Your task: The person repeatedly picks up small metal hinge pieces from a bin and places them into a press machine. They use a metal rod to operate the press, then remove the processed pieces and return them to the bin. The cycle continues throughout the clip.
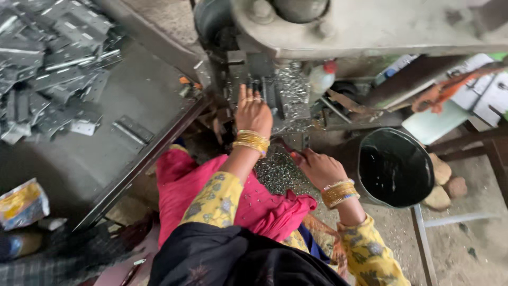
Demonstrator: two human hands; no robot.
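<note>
Both hands work: left hand (253, 110) flat on the press die (275, 95), right hand (319, 167) gripping a red-tipped tool (294, 155).

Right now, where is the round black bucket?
In the head view, the round black bucket sits at right, beside the right hand, with stones against its far side.

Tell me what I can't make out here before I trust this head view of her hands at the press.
- Left hand: fingertips hidden among the die parts of the machine; any workpiece unseen.
- Right hand: fingers curl under, so what they grip stays hidden.
- Bucket: inside too dark to tell.
- Pile of metal plates: cut off by the left and top edges.
</note>
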